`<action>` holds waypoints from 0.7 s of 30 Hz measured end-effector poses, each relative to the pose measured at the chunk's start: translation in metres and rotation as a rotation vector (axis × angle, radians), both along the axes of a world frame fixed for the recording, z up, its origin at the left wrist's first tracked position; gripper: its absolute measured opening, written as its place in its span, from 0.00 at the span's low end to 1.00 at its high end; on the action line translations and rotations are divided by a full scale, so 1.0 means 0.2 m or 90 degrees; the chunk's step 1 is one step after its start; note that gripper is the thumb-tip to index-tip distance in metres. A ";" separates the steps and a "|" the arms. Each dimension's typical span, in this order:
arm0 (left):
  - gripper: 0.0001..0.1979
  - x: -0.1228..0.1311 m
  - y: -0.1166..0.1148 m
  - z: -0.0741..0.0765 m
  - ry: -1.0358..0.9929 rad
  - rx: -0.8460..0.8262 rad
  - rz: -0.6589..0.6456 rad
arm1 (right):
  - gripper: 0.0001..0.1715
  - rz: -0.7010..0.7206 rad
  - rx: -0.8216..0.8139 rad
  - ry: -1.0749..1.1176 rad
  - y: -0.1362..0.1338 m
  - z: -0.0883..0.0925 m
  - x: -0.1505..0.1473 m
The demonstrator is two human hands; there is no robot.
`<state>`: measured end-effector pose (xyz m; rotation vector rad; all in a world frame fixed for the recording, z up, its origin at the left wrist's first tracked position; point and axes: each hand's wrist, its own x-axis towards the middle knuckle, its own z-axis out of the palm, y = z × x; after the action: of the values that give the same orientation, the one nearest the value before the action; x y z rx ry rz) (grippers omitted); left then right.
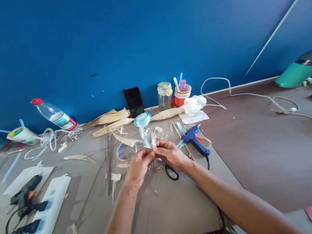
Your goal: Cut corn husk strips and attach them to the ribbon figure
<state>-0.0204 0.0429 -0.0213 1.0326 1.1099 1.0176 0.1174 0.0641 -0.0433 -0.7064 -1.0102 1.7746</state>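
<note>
At the middle of the table my left hand point(141, 165) and my right hand point(173, 154) meet, fingertips closed in a pinch. Between them stands a small pale corn husk piece point(153, 140), upright, its lower end hidden by the fingers. Just behind it are a roll of light blue ribbon point(142, 120) and a clear-and-blue ring of tape point(124, 151). A blue glue gun point(194, 139) lies to the right of my right hand. Below that hand shows a black scissors handle point(172, 172). Thin dark wires point(109, 167) lie left of my left hand.
Dried corn husks point(111, 117) lie along the wall near a dark phone point(134, 102), a lidded jar point(165, 95) and paper cups point(183, 95). On the left are a tilted bottle point(57, 115), a power strip point(52, 207) and a black glue gun point(26, 195). A white cable point(254, 93) crosses the right side.
</note>
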 end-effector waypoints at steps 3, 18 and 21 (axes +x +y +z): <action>0.14 0.00 0.00 0.00 -0.021 -0.015 0.000 | 0.10 0.008 0.009 0.004 0.00 0.00 0.00; 0.13 0.00 0.00 0.00 0.015 -0.018 -0.012 | 0.14 -0.029 0.040 -0.080 0.00 0.02 0.00; 0.13 0.00 0.01 -0.01 -0.010 -0.020 -0.004 | 0.13 -0.019 0.026 -0.058 0.01 0.02 0.01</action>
<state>-0.0201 0.0442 -0.0229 0.9999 1.1056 0.9986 0.1191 0.0662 -0.0401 -0.7788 -1.0882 1.7053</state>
